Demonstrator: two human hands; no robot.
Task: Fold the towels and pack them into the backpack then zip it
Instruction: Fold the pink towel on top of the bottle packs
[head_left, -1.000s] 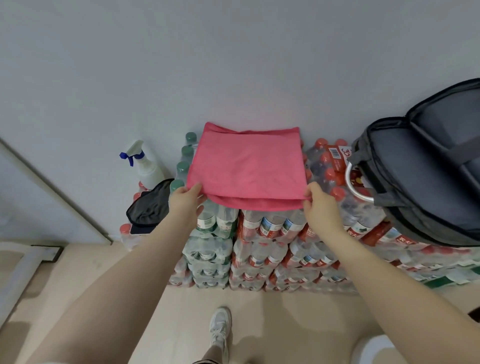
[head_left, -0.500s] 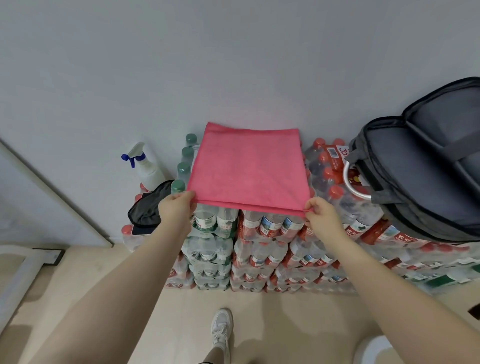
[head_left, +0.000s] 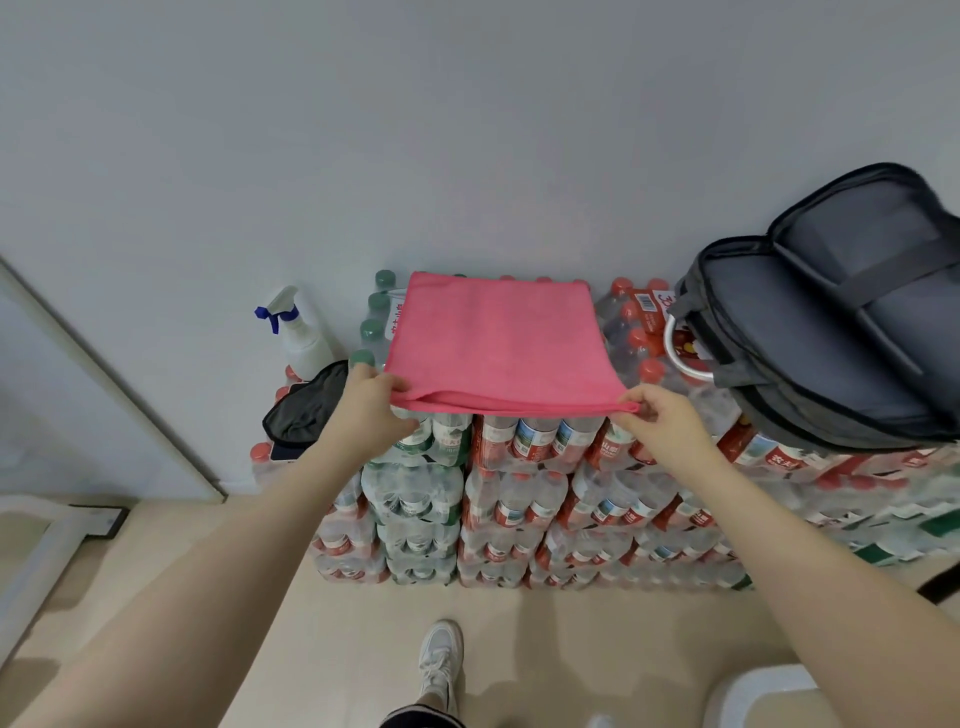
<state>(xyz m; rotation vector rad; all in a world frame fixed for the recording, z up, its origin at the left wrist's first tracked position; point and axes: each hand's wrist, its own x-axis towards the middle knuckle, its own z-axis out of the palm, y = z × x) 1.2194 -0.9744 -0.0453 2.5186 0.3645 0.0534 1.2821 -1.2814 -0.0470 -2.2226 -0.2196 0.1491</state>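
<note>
The labels on the water bottle packs (head_left: 519, 467) are too blurry to read; I'm only making out a barcode sticker (head_left: 645, 306) right of centre. I'm holding a pink towel (head_left: 493, 343), folded flat in two layers, on top of the packs mid-frame. My left hand (head_left: 363, 410) is pinching its near left corner, my right hand (head_left: 662, 421) the near right corner. The grey backpack (head_left: 831, 332) is lying unzipped at the right.

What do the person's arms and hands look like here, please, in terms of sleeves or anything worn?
Both forearms are bare to the frame edge, with no sleeves showing. The left hand and right hand wear no gloves, and no rings, watch or bracelet are visible.
</note>
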